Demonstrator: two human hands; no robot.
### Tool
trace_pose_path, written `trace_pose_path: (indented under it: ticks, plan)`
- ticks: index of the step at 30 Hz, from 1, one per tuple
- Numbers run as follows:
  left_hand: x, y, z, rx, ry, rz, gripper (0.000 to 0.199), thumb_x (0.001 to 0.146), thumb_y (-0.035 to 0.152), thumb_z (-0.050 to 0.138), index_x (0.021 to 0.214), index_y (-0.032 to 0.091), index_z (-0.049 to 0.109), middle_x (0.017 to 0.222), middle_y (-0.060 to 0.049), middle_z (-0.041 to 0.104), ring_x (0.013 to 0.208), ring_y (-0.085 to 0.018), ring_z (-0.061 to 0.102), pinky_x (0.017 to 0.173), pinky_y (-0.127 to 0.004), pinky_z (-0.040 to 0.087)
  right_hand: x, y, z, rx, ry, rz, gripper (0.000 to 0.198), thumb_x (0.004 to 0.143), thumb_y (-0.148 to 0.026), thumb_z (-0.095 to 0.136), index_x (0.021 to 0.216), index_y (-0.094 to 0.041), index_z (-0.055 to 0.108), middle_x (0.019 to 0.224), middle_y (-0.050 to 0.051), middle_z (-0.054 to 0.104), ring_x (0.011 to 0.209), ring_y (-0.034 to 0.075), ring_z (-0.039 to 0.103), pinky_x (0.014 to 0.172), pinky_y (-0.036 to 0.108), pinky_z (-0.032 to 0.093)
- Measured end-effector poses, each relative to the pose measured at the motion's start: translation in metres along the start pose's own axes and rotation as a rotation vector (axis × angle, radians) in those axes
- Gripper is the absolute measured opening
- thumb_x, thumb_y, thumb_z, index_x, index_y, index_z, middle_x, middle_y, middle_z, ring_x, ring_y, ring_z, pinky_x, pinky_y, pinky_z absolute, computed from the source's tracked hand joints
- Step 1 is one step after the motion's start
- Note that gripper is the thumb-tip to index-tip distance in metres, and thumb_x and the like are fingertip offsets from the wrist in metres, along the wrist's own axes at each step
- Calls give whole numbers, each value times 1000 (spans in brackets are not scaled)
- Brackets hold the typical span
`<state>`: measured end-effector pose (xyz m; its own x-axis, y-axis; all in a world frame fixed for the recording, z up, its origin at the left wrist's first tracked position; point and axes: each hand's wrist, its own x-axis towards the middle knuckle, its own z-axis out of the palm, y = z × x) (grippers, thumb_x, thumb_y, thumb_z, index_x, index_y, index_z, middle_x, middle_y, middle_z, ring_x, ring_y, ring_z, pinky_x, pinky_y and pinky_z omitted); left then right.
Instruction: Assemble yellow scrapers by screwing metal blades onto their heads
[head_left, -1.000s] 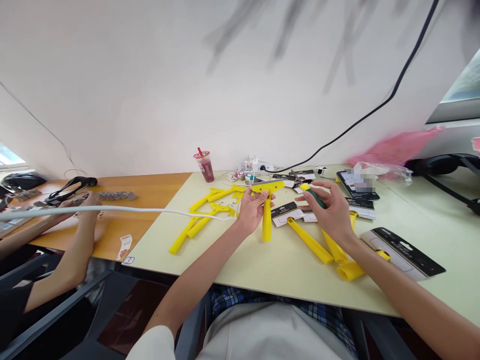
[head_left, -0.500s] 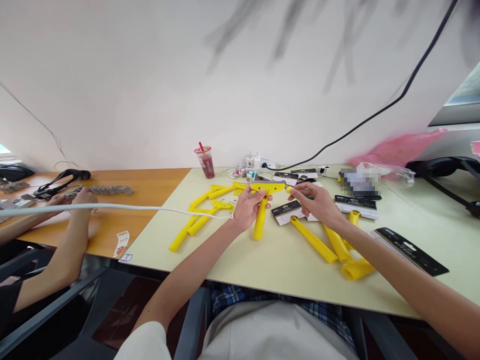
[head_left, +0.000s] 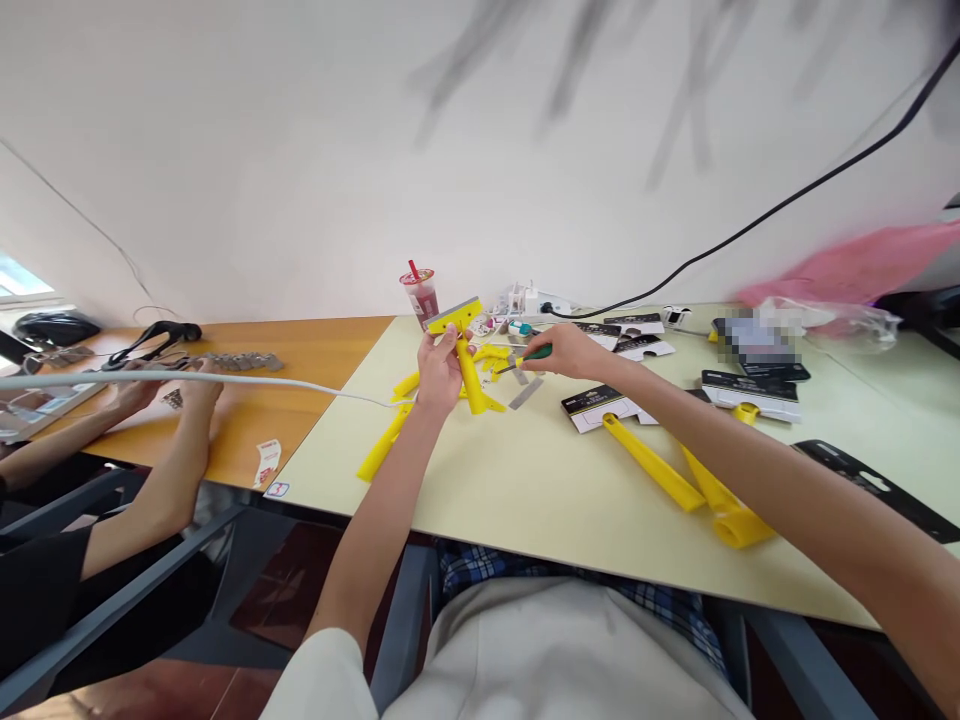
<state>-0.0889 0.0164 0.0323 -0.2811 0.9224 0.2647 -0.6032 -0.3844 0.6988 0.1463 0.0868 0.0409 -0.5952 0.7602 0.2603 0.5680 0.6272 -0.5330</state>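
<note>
My left hand [head_left: 439, 374] is wrapped around a yellow scraper [head_left: 472, 378], raised above the table with its wide head up and a grey blade edge along the top. My right hand [head_left: 571, 350] grips a screwdriver [head_left: 537, 353] by its green handle, the shaft pointing left. Small yellow pieces [head_left: 491, 354] lie by the screwdriver's tip; whether it touches them I cannot tell. Flat grey metal blades [head_left: 526, 393] rest just below it. More yellow scraper handles [head_left: 381, 447] lie beneath and left of my left hand, partly hidden by it.
Yellow handles [head_left: 652, 462] and black-and-white packaging cards [head_left: 751, 394] lie to the right, partly under my right forearm. A drink cup [head_left: 420, 290] stands at the back by a power strip [head_left: 551, 301]. A white cable [head_left: 300, 382] crosses the left. A co-worker's hands [head_left: 196, 382] work at the orange table.
My left hand has moved up and left with the scraper, now tilted. My right hand has moved left, away from the scraper's head, to the small parts. The camera view has shifted a little.
</note>
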Motion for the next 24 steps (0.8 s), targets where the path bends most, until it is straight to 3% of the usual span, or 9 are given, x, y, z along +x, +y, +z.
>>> trace_pose_path:
  ticks: [9,24]
  plan:
    - [7,0,-12,-64,24,11,26,88,18,89,94,20,64,104,-4,74,88,-13,70,69,-25,52,41,-1,24,-13,11,-93,24,79,-41,84,86,-19,87,77,5,78,70,19,63,69,32,42]
    - [1,-3,-7,-17,58,-41,31,89,20,89,98,22,59,96,0,72,88,-13,72,71,-25,53,34,-3,19,4,-16,-93,32,80,-49,80,87,-18,86,80,5,79,69,18,60,68,33,41]
